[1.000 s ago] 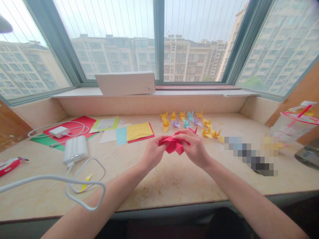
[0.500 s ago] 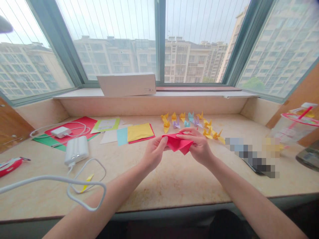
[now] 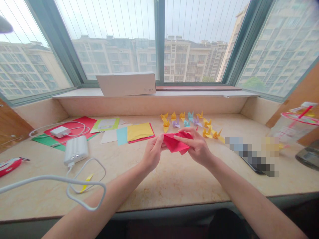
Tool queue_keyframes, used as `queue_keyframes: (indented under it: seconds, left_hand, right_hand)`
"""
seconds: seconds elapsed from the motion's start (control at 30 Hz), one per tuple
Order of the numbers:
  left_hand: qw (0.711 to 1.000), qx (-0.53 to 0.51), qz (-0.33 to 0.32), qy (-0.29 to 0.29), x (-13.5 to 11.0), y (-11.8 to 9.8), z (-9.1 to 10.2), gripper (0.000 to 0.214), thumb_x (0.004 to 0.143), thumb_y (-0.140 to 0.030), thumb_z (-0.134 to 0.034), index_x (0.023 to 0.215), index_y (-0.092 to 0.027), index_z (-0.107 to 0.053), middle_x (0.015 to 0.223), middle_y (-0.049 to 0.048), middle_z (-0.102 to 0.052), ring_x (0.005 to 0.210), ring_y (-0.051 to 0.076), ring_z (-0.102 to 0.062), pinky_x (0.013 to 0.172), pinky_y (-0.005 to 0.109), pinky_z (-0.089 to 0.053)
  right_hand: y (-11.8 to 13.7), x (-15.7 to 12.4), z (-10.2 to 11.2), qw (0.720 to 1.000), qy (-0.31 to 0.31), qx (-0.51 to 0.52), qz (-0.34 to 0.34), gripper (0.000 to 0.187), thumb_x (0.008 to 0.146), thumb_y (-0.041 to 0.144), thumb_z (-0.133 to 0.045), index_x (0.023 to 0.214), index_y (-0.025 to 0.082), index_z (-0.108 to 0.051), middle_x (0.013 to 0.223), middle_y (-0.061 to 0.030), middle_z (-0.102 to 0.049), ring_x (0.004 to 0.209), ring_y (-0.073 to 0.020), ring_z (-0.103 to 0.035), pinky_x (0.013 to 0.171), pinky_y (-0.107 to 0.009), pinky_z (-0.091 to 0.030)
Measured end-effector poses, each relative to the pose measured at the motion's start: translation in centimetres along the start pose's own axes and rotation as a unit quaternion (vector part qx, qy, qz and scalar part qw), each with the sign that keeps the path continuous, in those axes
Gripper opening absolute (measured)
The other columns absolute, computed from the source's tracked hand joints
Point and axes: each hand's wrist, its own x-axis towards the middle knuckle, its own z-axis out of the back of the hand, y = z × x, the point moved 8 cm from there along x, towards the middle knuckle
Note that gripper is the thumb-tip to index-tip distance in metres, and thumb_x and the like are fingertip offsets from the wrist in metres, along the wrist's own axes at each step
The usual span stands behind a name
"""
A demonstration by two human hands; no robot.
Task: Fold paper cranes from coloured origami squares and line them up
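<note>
A partly folded sheet of red origami paper [image 3: 176, 144] is held above the counter between my two hands. My left hand [image 3: 154, 150] pinches its left corner between thumb and fingers. On the other side, my right hand [image 3: 196, 144] grips the right part, one finger lying across the front of a fold. Beyond the hands stand several folded paper cranes [image 3: 166, 123] in yellow, blue and purple. Left of them lies a stack of square paper with a yellow sheet [image 3: 140, 132] on top.
A white power bank [image 3: 76, 151] with a looping cable lies on the left, near red and green sheets and a white charger [image 3: 60, 131]. A phone-like dark object [image 3: 256, 166], partly pixelated, and a clear cup [image 3: 289, 127] with a straw are at right. A white box [image 3: 126, 85] stands on the sill.
My right hand's finger has shifted left across the red paper, and the paper's front folds have closed somewhat. My left hand keeps its pinch in nearly the same place.
</note>
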Motion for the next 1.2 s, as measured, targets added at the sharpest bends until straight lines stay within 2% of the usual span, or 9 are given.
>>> queue_keyframes:
  seconds: [0.23,0.43,0.73,0.97,1.2]
  left_hand:
    - [1.0,0.028,0.006,0.011,-0.2,-0.1,-0.3,0.05,0.084,-0.059,-0.065,0.089,-0.011,-0.075,0.085,0.0124,-0.078,0.09,0.029,-0.075,0.081,0.039,-0.06]
    - [0.994,0.102,-0.022,0.041,-0.5,-1.0,-0.9,0.043,0.09,-0.052,-0.062,0.096,-0.012,-0.075,0.089,0.0113,-0.078,0.087,0.024,-0.073,0.077,0.032,-0.059]
    - [0.978,0.197,-0.065,0.003,-0.7,-2.2,-0.9,0.037,0.089,-0.047,-0.065,0.093,-0.013,-0.077,0.084,0.0085,-0.078,0.073,0.018,-0.069,0.068,0.026,-0.054]
    - [0.989,0.145,-0.036,-0.006,-0.4,-1.0,-0.4,0.044,0.09,-0.054,-0.06,0.093,-0.012,-0.076,0.085,0.0081,-0.077,0.074,0.019,-0.071,0.07,0.029,-0.058]
    - [0.99,0.135,-0.028,-0.009,-0.4,-1.0,-0.3,0.045,0.09,-0.055,-0.059,0.091,-0.013,-0.076,0.076,0.0069,-0.076,0.079,0.023,-0.073,0.073,0.033,-0.06]
  right_hand:
    - [-0.3,-0.1,-0.1,1.0,-0.001,-0.01,-0.005,0.049,0.094,0.005,-0.053,0.129,0.037,-0.065,0.122,-0.0073,-0.054,0.116,-0.0226,-0.058,0.097,-0.043,-0.056]
    - [-0.5,-0.1,-0.2,1.0,-0.01,-0.006,-0.014,0.045,0.094,0.008,-0.053,0.127,0.036,-0.067,0.121,-0.0077,-0.055,0.114,-0.0229,-0.06,0.095,-0.044,-0.057]
    - [0.1,-0.1,-0.3,0.999,-0.009,-0.027,-0.014,0.041,0.094,0.014,-0.059,0.128,0.035,-0.066,0.12,-0.009,-0.056,0.113,-0.0244,-0.06,0.094,-0.044,-0.058]
    - [0.3,-0.1,-0.3,0.999,-0.025,-0.018,-0.014,0.042,0.093,0.014,-0.061,0.129,0.035,-0.065,0.118,-0.0087,-0.057,0.109,-0.0235,-0.061,0.09,-0.043,-0.059]
    - [0.2,-0.2,-0.2,0.999,-0.029,-0.008,-0.014,0.044,0.093,0.013,-0.06,0.129,0.038,-0.064,0.118,-0.0077,-0.056,0.11,-0.0231,-0.061,0.089,-0.043,-0.059]
